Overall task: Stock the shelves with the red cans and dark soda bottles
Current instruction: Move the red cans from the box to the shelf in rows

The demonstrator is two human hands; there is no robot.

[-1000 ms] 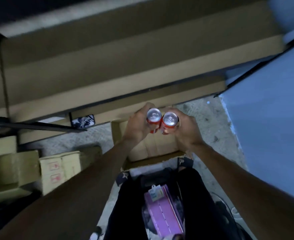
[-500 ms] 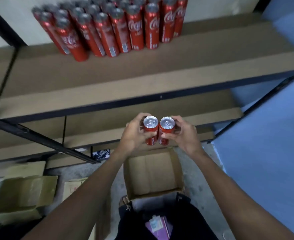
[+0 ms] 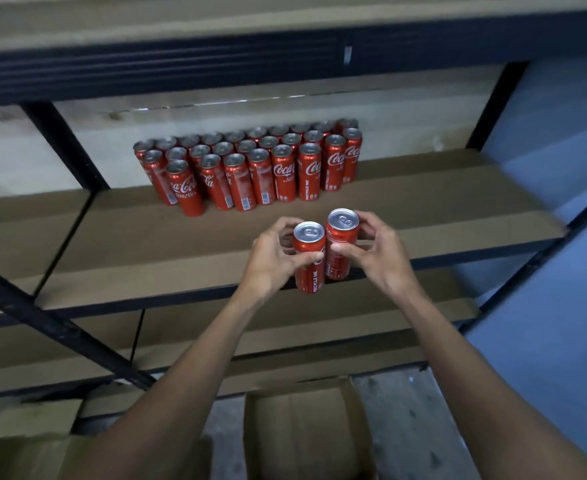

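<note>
Before shelf (image 3: pixel 458 188): 2 red cans (image 3: pixel 343 233) (silver-topped).

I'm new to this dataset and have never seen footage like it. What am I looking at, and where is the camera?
No machine: a person works bare-handed. The camera sits on their head, looking forward and down, so both arms reach in from below. The left hand grips the left can, the right hand grips the right can; both are red, upright, side by side, at the front edge of a brown shelf. Further back on it stands a block of red cans. Below is an open cardboard box.
</note>
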